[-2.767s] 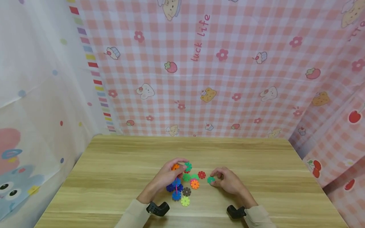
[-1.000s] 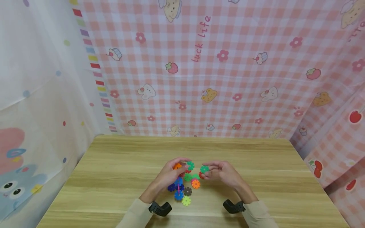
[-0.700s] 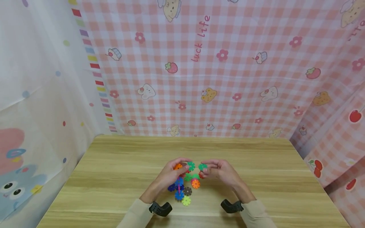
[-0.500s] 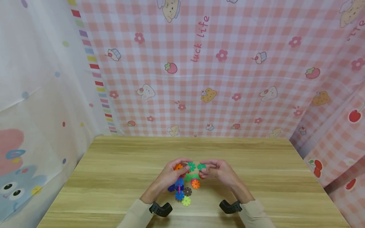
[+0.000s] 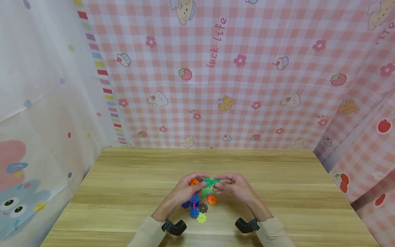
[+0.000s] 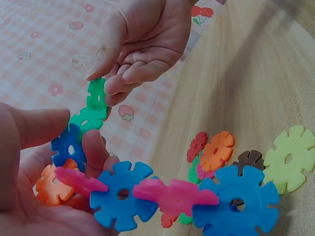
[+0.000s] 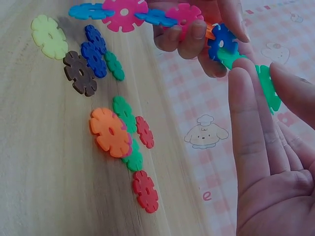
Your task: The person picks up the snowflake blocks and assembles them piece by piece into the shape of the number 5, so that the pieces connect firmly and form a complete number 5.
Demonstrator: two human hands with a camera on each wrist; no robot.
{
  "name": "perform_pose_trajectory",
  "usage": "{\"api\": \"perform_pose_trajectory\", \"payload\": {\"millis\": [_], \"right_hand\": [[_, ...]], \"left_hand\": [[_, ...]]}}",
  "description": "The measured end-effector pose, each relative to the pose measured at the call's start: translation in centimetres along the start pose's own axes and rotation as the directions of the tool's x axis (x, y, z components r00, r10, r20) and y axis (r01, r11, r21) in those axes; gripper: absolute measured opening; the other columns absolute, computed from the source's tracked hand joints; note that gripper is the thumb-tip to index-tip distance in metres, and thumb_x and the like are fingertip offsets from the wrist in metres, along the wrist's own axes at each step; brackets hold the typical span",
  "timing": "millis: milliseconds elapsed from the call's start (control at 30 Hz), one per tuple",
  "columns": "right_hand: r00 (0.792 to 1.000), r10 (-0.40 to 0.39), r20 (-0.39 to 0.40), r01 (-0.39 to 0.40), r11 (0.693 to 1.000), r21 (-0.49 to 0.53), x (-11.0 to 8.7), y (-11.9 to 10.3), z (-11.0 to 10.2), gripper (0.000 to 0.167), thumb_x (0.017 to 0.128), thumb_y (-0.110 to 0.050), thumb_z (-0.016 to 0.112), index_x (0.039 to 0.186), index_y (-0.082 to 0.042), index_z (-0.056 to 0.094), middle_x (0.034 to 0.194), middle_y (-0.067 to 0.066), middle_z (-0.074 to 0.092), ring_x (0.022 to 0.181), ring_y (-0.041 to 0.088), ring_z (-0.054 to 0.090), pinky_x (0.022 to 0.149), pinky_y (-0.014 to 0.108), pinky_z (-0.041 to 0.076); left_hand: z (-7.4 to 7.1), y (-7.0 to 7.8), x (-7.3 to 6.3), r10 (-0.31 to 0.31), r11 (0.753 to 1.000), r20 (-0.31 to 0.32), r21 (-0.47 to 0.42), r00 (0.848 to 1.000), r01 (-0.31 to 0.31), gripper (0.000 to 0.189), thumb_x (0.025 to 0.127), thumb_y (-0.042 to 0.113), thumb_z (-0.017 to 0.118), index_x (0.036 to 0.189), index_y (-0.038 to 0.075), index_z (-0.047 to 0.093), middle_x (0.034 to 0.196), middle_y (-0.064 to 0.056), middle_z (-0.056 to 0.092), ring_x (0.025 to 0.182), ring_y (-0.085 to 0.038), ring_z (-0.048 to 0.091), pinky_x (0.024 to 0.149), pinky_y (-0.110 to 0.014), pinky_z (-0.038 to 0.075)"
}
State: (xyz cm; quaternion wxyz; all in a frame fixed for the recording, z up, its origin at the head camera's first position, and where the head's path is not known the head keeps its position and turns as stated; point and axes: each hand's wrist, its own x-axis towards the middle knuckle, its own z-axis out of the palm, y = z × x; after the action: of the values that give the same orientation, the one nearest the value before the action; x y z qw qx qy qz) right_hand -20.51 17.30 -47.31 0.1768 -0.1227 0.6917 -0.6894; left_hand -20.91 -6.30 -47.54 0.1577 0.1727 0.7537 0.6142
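Note:
My left hand (image 5: 183,188) holds a chain of slotted plastic snowflake discs between thumb and fingers. In the left wrist view the chain runs from a blue disc (image 6: 261,196) through a pink disc (image 6: 172,197), another blue disc (image 6: 123,209), a second pink and an orange disc (image 6: 48,186). It ends in a dark blue disc (image 6: 61,152) and a green disc (image 6: 88,120) at the fingertips. My right hand (image 5: 240,190) pinches a single green disc (image 7: 268,88) between thumb and fingers. Its edge meets the chain's green end disc, at an angle to it.
Loose discs lie on the wooden table (image 5: 129,192) below the hands: orange (image 7: 103,132), red (image 7: 145,191), brown (image 7: 80,73), yellow-green (image 7: 49,37), dark blue (image 7: 93,59) and several green ones. A pink checked cloth (image 5: 262,85) hangs behind the table.
My right hand has lifted its green disc and moved left until it meets the chain's green end. The left hand stays nearly in place, still holding the chain.

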Motion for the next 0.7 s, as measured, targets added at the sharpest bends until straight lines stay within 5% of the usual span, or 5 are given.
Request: {"api": "perform_pose_trajectory", "payload": {"millis": [233,700], "right_hand": [[1.0,-0.016,0.007,0.016,0.999,0.032,0.2,0.5,0.3,0.038,0.095,-0.003,0.063,0.127,0.017,0.054,0.105,0.021,0.072,0.093,0.024,0.073,0.09,0.046,0.054],[0.998,-0.008,-0.056,0.024,0.959,0.283,0.6,1.4,1.4,0.042,0.095,0.002,0.061,0.128,0.025,0.046,0.097,0.008,0.075,0.091,0.015,0.073,0.084,0.028,0.057]], "left_hand": [[0.0,0.1,-0.2,0.015,0.999,0.015,0.035,1.0,-0.015,0.03,0.1,0.026,0.059,0.127,0.014,0.064,0.111,-0.008,0.06,0.088,-0.022,0.057,0.077,-0.033,0.049],[-0.3,-0.1,-0.3,0.022,0.999,0.007,0.032,1.0,-0.022,0.034,0.102,0.028,0.057,0.131,0.012,0.061,0.105,-0.008,0.057,0.084,-0.02,0.053,0.071,-0.027,0.045]]}}
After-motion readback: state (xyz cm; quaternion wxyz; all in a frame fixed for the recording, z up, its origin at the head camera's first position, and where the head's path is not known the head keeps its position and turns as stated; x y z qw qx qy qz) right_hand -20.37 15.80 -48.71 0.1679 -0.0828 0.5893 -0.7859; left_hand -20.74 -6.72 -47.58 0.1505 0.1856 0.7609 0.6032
